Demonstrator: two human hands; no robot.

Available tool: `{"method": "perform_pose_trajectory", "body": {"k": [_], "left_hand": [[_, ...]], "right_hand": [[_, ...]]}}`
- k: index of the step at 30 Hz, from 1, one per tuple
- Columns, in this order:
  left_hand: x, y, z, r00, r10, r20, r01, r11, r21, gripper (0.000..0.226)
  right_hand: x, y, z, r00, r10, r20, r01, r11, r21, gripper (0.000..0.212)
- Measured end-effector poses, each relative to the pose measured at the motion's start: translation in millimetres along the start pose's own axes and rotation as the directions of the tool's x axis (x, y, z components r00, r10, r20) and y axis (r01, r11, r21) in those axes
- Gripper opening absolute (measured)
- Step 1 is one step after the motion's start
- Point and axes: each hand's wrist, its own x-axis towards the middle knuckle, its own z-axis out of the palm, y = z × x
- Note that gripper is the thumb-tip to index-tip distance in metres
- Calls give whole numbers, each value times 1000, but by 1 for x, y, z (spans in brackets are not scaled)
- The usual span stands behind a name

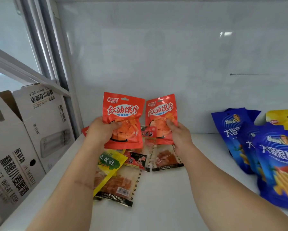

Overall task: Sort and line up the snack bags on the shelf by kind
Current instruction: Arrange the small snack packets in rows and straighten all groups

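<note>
Your left hand [101, 130] grips one red bag [123, 120] by its lower left side, thumb across the front. Your right hand [179, 135] pinches a second red bag [160, 114] of the same kind at its lower right. You hold both upright, side by side, above the white shelf [181, 189]. Beneath them lies a loose pile: a yellow bag [109, 164], a clear pack [119, 185] with a barcode, and a few dark-edged packs whose number is hard to judge. Blue bags [273, 160] lean at the right, with a yellow one behind them. Cartons [16, 147] stand to the left.
</note>
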Motion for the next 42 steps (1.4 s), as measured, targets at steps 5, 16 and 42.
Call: {"method": "perform_pose_trajectory", "body": {"k": [5,16,42], "left_hand": [[-8,4,35,999,-38,31,41,993,-110,21],[-41,-7,149,966,-134,219,166,977,-136,32],[-43,-27,185,945,-222,238,240,970,-46,17]], "right_hand": [[3,-12,-41,983,-148,-107,135,984,-118,14],[7,5,-125,969,-149,-199,85,951,-297,17],[35,18,-126,920,-263,-292,-106,551,-828,52]]}}
